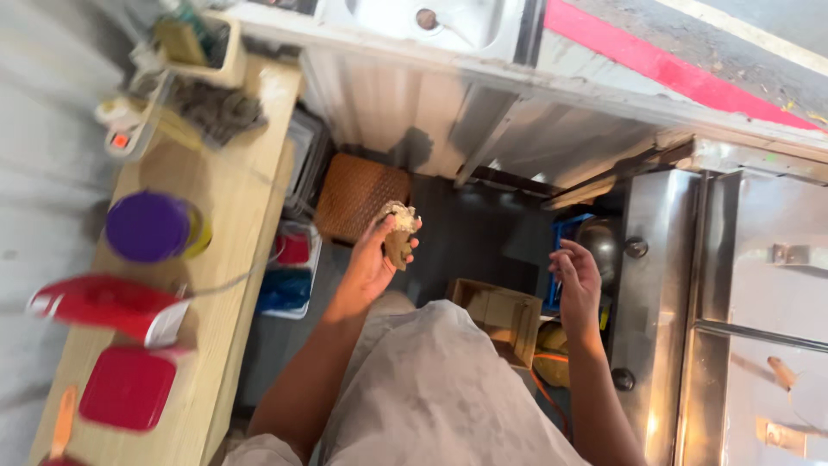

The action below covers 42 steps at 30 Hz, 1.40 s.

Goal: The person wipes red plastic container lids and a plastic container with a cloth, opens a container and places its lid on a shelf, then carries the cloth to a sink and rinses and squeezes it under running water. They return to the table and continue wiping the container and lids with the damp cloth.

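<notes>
1. While the left hand (pixel 371 266) is raised to the right of the wooden counter (pixel 228 250), its fingers are closed around a brownish lump with a pale crumbly top (pixel 399 231). The lump sits upright in the fingertips, off every surface.
2. Further right of the counter, the right hand (pixel 576 280) hangs free with its fingers loosely curled and narrow. It seems to hold nothing, though the palm is turned away and I cannot be sure.
3. On the counter itself stand a purple-lidded jar (pixel 148 226), a blurred red and white packet (pixel 108 306) and a red-lidded box (pixel 128 388), all well apart from both hands.
4. Just beside the counter's right edge, lower down, lie trays with red and blue contents (pixel 289 276). A brown woven mat (pixel 358 197) lies near them, behind the held lump.
5. Well to the right of the counter are a cardboard box (pixel 500 312) below the hands and a steel cabinet (pixel 655 285) beyond the right hand.
6. As I judge it, the step in hand is plain holding: the lump is lifted and carried by one hand, with the other standing by.
7. Any further handling would call for a gentle, steady pinch, since the pale top looks loose enough to crumble, and for the free hand to come in beneath it
</notes>
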Available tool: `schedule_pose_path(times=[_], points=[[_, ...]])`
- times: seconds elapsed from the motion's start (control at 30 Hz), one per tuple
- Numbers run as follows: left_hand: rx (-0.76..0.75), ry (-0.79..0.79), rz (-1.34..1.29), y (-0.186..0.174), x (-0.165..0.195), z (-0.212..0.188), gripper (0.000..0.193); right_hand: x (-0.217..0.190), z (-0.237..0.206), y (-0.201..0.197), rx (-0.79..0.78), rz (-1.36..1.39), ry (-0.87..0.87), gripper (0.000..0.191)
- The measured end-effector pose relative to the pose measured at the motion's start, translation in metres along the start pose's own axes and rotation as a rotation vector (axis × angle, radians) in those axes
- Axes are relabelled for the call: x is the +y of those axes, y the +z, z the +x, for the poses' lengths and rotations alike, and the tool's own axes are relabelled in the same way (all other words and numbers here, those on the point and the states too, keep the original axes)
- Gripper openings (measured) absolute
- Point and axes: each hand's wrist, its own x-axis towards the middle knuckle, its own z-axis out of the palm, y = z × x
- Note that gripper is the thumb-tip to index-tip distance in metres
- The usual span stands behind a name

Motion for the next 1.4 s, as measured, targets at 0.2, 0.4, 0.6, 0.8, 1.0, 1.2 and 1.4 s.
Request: schedule_pose_path(times=[0.2,0.4,0.6,0.8,1.0,1.2,1.4], points=[[0.001,0.105,0.062,0.044,0.043,0.142,0.033,0.013,0.073,-0.028,0.124,0.001,-0.017,0.034],[0.111,0.435,0.397,0.060,0.091,0.325,0.022,-0.039,0.244,0.022,-0.009,-0.410,-0.201,0.022],[0.238,0.876,1.255,0.067,0.148,0.457,0.034,-0.057,0.526,0.144,-0.371,-1.045,-0.543,0.014],[0.232,0.626,1.331,0.057,0.149,0.458,0.029,0.011,0.757,0.226,-0.620,-1.615,-0.784,0.011],[0.201,0.767,1.315,0.051,0.157,0.460,0.042,0.069,0.849,0.263,-0.442,-1.808,-1.112,0.027],[0.268,0.787,1.303,0.057,0.168,0.465,0.042,0.077,0.887,0.255,-0.759,-1.969,-0.790,0.012],[0.485,0.543,1.225,0.059,0.162,0.468,0.028,0.054,0.846,0.253,-0.940,-1.735,-0.716,0.009]])
